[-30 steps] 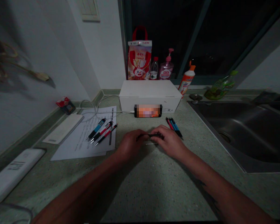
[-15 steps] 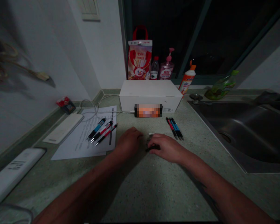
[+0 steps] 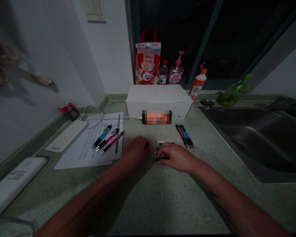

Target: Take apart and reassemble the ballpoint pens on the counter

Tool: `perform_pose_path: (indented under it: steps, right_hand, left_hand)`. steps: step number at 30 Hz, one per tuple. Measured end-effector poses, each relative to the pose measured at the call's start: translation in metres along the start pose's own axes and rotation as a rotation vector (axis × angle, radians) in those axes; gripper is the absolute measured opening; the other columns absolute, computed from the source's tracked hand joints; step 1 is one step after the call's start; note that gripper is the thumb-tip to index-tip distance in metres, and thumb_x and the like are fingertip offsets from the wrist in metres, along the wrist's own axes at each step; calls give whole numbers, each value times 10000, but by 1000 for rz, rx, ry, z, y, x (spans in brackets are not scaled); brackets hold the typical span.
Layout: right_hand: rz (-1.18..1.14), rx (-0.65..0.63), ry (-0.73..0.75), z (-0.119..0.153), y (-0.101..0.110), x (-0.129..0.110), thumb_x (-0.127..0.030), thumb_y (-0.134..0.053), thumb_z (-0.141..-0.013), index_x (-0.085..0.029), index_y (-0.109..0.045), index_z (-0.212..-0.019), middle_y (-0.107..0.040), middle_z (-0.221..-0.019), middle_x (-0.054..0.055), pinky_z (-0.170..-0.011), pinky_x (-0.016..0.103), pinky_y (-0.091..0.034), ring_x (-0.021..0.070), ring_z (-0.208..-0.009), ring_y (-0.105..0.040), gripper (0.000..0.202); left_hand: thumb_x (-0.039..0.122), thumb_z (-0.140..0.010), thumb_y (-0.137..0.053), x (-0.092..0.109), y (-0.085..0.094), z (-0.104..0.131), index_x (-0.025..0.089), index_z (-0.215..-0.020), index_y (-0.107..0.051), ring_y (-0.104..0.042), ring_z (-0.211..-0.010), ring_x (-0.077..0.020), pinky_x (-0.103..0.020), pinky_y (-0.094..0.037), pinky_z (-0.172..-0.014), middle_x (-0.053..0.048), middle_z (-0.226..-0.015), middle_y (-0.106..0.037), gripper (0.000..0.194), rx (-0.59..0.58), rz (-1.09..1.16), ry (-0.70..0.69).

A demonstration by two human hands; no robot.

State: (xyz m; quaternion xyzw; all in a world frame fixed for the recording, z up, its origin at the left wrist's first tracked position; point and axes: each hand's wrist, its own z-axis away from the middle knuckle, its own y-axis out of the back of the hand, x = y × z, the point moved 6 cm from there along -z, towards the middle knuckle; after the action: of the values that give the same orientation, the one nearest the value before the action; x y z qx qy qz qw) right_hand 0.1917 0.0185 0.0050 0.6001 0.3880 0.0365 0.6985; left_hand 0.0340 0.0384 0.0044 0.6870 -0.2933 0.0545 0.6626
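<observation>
My right hand [image 3: 174, 156] is closed at the middle of the counter, its fingers round a small dark pen part [image 3: 162, 158]. A thin white piece [image 3: 161, 142] lies just beyond its fingers. To the left, my left hand [image 3: 136, 149] rests on the counter with curled fingers; whether it holds anything is hidden. Several blue and red pens [image 3: 110, 139] lie on printed paper [image 3: 86, 154] left of my left hand. Beyond my right hand, a red pen [image 3: 181, 135] and blue pens [image 3: 186, 135] lie side by side.
A white box [image 3: 159, 95] stands at the back with a phone [image 3: 157, 117] against it. On the right is a metal sink [image 3: 273, 138]. White power strips and cables line the left. A bag [image 3: 148, 64] and bottles stand behind the box.
My right hand and the dark part in it have shifted very slightly right, showing more of the white piece. My left hand has moved slightly, its fingers curling inward.
</observation>
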Motion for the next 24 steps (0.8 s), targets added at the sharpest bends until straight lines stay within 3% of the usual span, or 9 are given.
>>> perform_pose_path:
  steps: [4,10,14,24]
  right_hand:
    - [-3,6,16,0,1,-2,-150,-789,-829,-212,-712,-880,-663,-840,4,-719,299,-428,179,-821,-621,112]
    - [-11,212,-42,1,18,0,-193,-717,-902,-219,-651,-938,-688,-894,24,-712,305,-439,190,-833,-636,80]
    - [-26,281,-45,2,23,3,-194,-709,-906,-232,-631,-952,-703,-925,26,-730,312,-454,198,-858,-651,99]
    - [-81,343,-15,2,28,-1,-210,-659,-949,-225,-649,-957,-725,-948,42,-766,325,-478,205,-903,-671,20]
  left_hand:
    - [145,-847,-601,-3,-2,-1,180,-833,-712,-635,-866,-270,-373,-480,-775,-115,-913,-703,118,9,66,25]
    - [192,-898,-591,7,-2,-3,185,-921,-706,-657,-807,-216,-344,-502,-776,-72,-885,-744,117,-23,446,36]
    - [180,-888,-608,12,-2,-3,176,-885,-678,-678,-812,-193,-321,-528,-766,-63,-892,-760,71,-38,635,31]
    - [196,-838,-671,7,-3,-3,178,-895,-702,-716,-816,-199,-335,-564,-775,-69,-892,-779,67,-22,692,71]
